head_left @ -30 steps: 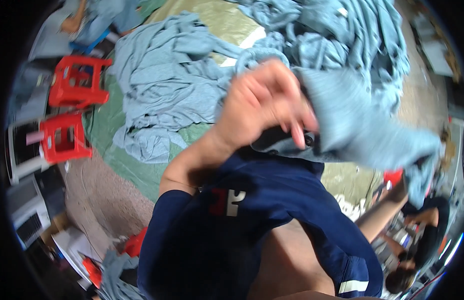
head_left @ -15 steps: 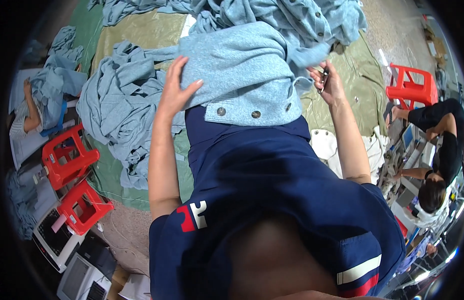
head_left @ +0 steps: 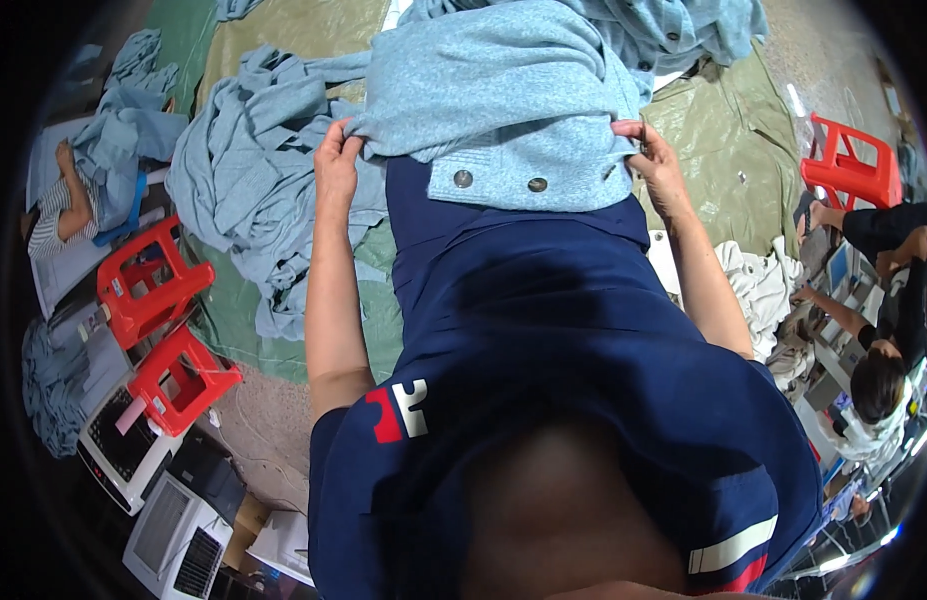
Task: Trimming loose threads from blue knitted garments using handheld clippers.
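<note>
A light blue knitted cardigan (head_left: 493,90) lies across my lap, its ribbed band with dark round buttons (head_left: 537,185) turned toward me. At its left edge, my left hand (head_left: 337,165) pinches the knit between thumb and fingers and draws out a corner. My right hand (head_left: 660,170) grips the opposite edge, fingers closed on the fabric. The small dark metal thread snips seen in that hand earlier are mostly hidden in it now.
More blue knitwear lies in a heap (head_left: 253,160) at left and another pile (head_left: 683,30) at the far right. Red stools (head_left: 153,280) stand on the left and one red stool (head_left: 851,165) on the right. Co-workers sit on both sides. Pale garments (head_left: 758,290) lie beside my right forearm.
My left hand has gone from lying spread on the cardigan to pinching its left edge. My right hand has closed on the right edge. The cardigan sits slightly higher in view.
</note>
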### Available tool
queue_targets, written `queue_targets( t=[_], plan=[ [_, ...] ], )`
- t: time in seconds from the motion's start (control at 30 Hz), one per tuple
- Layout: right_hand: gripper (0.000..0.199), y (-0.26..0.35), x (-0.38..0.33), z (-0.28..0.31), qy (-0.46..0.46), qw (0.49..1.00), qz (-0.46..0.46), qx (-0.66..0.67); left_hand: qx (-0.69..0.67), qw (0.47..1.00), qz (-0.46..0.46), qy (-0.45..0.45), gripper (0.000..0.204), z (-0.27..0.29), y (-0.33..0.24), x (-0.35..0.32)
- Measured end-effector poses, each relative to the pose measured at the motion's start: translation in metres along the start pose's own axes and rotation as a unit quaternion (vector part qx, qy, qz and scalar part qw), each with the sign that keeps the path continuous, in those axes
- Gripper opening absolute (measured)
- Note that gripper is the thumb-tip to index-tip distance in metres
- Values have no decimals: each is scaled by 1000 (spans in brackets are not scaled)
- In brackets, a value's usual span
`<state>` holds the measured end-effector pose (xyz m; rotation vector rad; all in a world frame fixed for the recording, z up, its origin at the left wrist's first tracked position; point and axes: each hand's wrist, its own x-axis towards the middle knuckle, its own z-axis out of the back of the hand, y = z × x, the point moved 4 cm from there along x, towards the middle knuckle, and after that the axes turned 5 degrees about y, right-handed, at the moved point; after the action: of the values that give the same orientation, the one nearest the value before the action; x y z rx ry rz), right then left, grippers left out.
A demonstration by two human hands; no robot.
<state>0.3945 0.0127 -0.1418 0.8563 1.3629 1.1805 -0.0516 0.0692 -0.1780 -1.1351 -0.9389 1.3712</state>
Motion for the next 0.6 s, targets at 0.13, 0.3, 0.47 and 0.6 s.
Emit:
queue_targets(
  t=[0.13, 0.3, 0.47, 0.6],
  plan=[
    [28, -11, 0, 8, 3, 1000, 2, 4, -237, 971, 2, -19, 25, 22, -26, -10],
    [22, -4, -1, 24, 22, 999, -48, -6, -133, 981, 9, -140, 33, 47, -137, -55],
    [16, 23, 12, 21, 95, 990, -84, -59, 80, 995, -45, -26, 26, 44, -225, -84],
    [14, 24, 20, 23, 133, 984, -91, -71, 409, 900, -146, 32, 35, -15, -195, -45]
  ],
)
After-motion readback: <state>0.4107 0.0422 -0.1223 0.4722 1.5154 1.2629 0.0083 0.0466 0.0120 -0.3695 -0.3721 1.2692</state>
